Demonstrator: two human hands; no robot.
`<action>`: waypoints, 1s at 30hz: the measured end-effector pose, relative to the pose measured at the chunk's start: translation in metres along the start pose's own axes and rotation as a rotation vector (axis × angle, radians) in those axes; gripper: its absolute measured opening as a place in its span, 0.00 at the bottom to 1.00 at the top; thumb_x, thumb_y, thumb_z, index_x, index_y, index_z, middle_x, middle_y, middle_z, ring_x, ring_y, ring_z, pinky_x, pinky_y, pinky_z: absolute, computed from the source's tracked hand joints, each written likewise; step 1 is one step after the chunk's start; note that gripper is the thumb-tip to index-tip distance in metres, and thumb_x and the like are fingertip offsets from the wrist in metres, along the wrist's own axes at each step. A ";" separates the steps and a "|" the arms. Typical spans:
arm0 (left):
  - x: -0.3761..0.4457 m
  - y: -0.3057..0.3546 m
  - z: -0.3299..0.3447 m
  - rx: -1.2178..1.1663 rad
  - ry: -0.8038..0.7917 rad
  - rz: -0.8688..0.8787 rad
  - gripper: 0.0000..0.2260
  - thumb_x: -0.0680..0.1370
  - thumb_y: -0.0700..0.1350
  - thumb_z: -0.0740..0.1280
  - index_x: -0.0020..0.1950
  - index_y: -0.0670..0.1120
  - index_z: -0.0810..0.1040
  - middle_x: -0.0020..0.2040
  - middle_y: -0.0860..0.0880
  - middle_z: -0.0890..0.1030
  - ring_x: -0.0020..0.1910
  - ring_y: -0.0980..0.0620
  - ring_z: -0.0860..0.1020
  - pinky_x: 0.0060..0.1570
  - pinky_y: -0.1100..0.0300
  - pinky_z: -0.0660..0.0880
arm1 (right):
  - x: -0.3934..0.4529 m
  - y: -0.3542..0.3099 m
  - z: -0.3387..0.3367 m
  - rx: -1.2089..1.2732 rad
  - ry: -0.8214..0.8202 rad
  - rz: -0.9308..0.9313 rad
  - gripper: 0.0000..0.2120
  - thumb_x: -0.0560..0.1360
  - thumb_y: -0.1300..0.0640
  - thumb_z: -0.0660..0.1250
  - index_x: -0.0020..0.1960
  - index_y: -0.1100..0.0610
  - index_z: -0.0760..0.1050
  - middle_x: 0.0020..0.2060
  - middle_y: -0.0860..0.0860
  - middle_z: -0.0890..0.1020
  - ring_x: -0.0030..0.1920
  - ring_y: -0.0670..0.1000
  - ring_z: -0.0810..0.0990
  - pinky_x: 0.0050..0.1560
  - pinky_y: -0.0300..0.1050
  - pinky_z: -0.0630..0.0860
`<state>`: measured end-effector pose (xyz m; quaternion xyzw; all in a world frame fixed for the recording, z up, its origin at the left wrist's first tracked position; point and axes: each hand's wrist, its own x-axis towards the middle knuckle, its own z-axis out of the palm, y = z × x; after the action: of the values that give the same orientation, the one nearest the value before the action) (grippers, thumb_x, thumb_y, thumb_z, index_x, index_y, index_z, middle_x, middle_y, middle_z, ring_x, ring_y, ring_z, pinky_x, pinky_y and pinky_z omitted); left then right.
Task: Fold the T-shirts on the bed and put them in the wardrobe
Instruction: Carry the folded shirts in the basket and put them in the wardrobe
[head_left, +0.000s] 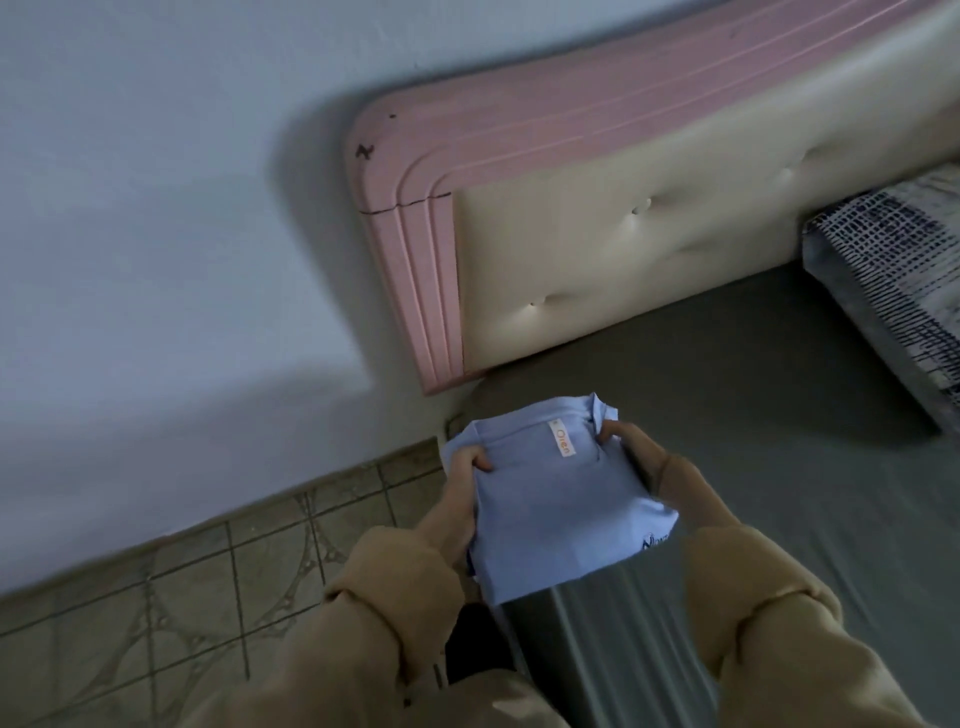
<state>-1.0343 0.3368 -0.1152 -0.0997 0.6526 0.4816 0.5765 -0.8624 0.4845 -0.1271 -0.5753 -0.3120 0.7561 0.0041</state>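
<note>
Folded light-blue cotton T-shirt (550, 499) with a small orange-lettered neck label, gripped at both sides by two hands in tan sleeves, held above the near corner of the grey-sheeted bed (753, 415). Left hand (457, 499) clamped on the left edge, thumb over the top fabric, remaining fingers (480, 460) tucked beneath. Right hand (644, 457) curled round the upper right edge near the collar, fingers pinching the cloth. Lower right corner of the bundle hanging free, dark printed lettering just visible there. Pink ribbed wooden headboard frame (410, 260) with cream tufted padding standing against the pale wall (156, 208) just beyond the shirt. Black-and-white patterned pillow (898, 270) well apart at the far right. Bare sheet open to the right of the hands; beige patterned floor tiles (182, 597) open to the left, beside the bed's edge.
</note>
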 end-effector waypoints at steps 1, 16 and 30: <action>0.000 0.007 -0.001 -0.010 0.010 0.007 0.22 0.79 0.43 0.55 0.23 0.47 0.64 0.25 0.46 0.68 0.18 0.55 0.68 0.20 0.67 0.65 | 0.002 -0.002 0.003 -0.019 -0.011 -0.014 0.16 0.70 0.52 0.67 0.53 0.60 0.78 0.48 0.60 0.81 0.44 0.58 0.82 0.45 0.48 0.78; -0.060 0.082 -0.090 0.000 0.109 0.095 0.08 0.59 0.42 0.62 0.29 0.47 0.61 0.29 0.46 0.68 0.27 0.46 0.67 0.30 0.60 0.65 | -0.038 -0.047 0.097 -0.362 -0.143 0.043 0.28 0.64 0.44 0.73 0.57 0.60 0.79 0.53 0.60 0.82 0.56 0.61 0.79 0.56 0.54 0.75; -0.112 0.066 -0.383 -0.211 0.474 0.203 0.26 0.57 0.58 0.66 0.45 0.41 0.80 0.43 0.40 0.78 0.40 0.41 0.77 0.45 0.49 0.73 | -0.071 -0.010 0.408 -0.885 -0.302 -0.152 0.39 0.68 0.29 0.60 0.62 0.61 0.74 0.54 0.58 0.80 0.53 0.57 0.79 0.59 0.49 0.72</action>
<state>-1.2958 0.0383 -0.0352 -0.2034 0.7221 0.5654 0.3428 -1.1982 0.2761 -0.0020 -0.3812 -0.6424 0.6233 -0.2313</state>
